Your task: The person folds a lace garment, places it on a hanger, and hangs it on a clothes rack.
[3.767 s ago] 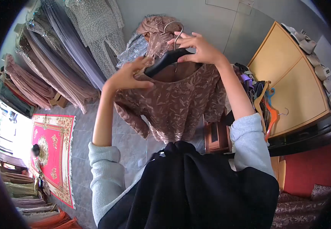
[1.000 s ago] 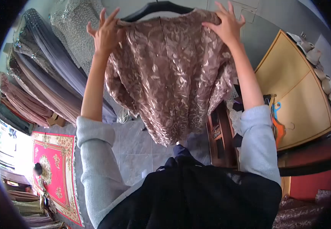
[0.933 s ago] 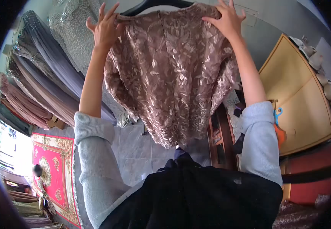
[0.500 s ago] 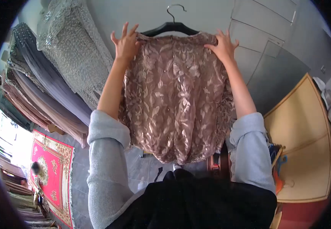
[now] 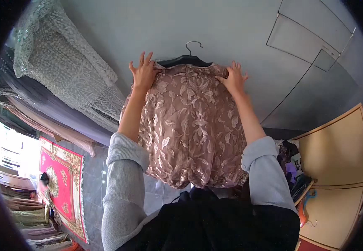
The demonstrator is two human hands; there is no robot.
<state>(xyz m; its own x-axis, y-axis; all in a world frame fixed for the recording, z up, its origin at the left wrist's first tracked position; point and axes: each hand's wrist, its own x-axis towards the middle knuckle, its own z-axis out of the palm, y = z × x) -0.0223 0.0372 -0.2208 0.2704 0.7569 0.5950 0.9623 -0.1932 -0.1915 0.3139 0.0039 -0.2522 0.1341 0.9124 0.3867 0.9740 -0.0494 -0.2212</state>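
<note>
A dusty-pink garment [image 5: 190, 129] with shiny leaf embroidery hangs in front of me on a black hanger [image 5: 185, 61] with a metal hook. My left hand [image 5: 144, 75] pinches its upper left shoulder, the other fingers spread upward. At the upper right shoulder, my right hand [image 5: 234, 79] grips the cloth between thumb and palm, fingers raised. Between my hands the hanger's bar shows above the neckline. The garment's lower edge bunches near my dark clothing.
Sequined grey gowns [image 5: 72, 62] and other long dresses hang at the left. A red patterned rug [image 5: 58, 180] lies on the grey tiled floor. At the right stand a wooden panel [image 5: 336, 154] and some dark and purple items [image 5: 291, 167]. A pale wall is ahead.
Both hands, the garment and the hanger appear lower in view, the hands slightly closer together. The view has shifted, with more wall above and the purple items now showing at the right.
</note>
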